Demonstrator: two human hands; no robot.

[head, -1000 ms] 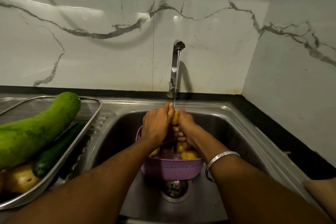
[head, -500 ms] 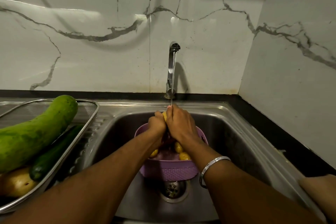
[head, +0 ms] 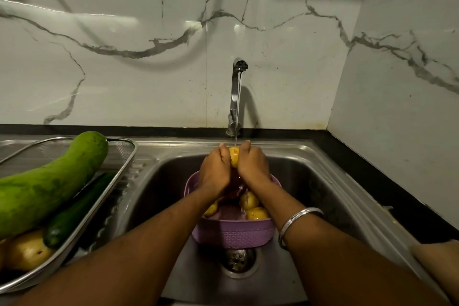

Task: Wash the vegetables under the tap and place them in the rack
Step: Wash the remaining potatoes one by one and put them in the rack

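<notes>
— Head view: where is the potato [head: 234,156]?
— Under the tap [head: 238,97], in the thin stream — left hand [head: 214,176] and right hand [head: 253,169] both curl around it, above the purple basket [head: 233,232] in the sink [head: 310,181].
— And the rack [head: 119,174]?
— On the left; it holds a gourd [head: 49,181], a cucumber [head: 77,211] and one more potato.

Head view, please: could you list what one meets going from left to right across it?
Large green gourd → rack → left hand → potato under the tap → right hand → bangle.
</notes>
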